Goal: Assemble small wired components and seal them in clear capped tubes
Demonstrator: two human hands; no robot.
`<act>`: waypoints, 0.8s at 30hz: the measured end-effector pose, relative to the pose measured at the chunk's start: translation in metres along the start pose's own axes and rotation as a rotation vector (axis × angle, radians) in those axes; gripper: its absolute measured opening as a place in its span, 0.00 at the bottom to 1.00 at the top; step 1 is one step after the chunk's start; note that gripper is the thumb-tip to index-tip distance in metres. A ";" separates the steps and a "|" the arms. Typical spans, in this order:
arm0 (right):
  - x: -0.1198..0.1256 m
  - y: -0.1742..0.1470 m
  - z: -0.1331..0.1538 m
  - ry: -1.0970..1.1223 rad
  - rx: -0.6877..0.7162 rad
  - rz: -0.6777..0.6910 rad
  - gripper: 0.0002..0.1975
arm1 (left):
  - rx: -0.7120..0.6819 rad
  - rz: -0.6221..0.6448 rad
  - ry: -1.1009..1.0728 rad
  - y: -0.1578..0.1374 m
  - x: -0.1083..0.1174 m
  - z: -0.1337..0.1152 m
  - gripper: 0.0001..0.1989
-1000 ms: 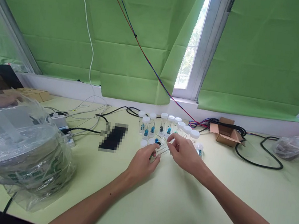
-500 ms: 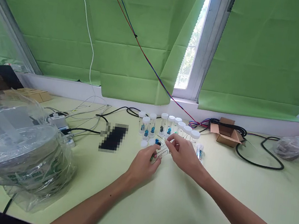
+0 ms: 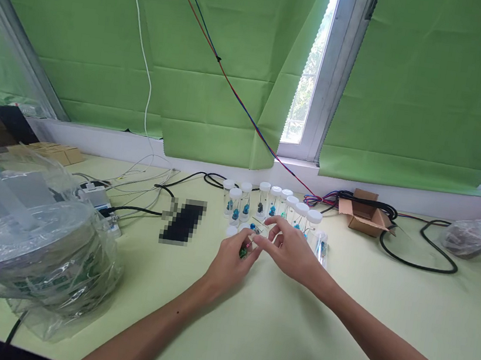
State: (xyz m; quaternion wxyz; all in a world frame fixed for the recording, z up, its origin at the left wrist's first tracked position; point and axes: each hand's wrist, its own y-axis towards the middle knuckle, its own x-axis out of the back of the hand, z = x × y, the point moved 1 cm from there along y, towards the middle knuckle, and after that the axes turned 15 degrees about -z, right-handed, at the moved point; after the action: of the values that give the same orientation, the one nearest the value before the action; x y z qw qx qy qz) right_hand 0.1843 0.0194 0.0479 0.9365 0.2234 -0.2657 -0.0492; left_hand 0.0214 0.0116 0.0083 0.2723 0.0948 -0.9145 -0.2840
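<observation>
My left hand [image 3: 232, 257] is closed around a clear plastic tube [image 3: 262, 230], mostly hidden by the fingers. A green part [image 3: 243, 252] shows between that hand's thumb and fingers, and a small blue part [image 3: 253, 227] shows just beyond its fingertips. My right hand [image 3: 292, 249] is at the tube's right side, thumb and index finger apart, the thumb tip close to my left fingertips. I see nothing plainly held in it. Beyond both hands stand several clear tubes [image 3: 263, 201] with white caps and small blue parts inside. Another clear tube [image 3: 321, 251] stands right of my right hand.
A plastic-wrapped reel [image 3: 58, 250] takes up the left of the table. Near it are a blurred-out black object [image 3: 184, 223] and cables. An open cardboard box [image 3: 363, 220], a black cable [image 3: 415, 265] and a plastic bag [image 3: 467, 236] lie at the right.
My right hand has shifted slightly left and its pinched thumb and index finger have spread, the thumb now nearer my left fingertips. My left hand stays nearly in place.
</observation>
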 end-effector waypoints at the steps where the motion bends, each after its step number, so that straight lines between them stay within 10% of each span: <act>1: -0.001 -0.001 -0.001 0.005 -0.001 0.017 0.21 | 0.011 0.006 -0.019 0.000 0.000 0.000 0.09; 15: -0.002 -0.001 -0.002 0.131 -0.017 -0.160 0.11 | -0.183 -0.022 -0.052 0.016 0.013 0.013 0.14; 24: -0.010 -0.005 -0.007 0.107 -0.011 -0.130 0.11 | -0.102 -0.165 0.428 0.028 0.016 0.057 0.11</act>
State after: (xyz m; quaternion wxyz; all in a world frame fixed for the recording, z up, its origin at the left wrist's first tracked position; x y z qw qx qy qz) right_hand 0.1798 0.0199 0.0354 0.9455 0.2372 -0.1998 -0.0996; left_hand -0.0239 0.0565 -0.0078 0.4404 0.2136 -0.8095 -0.3244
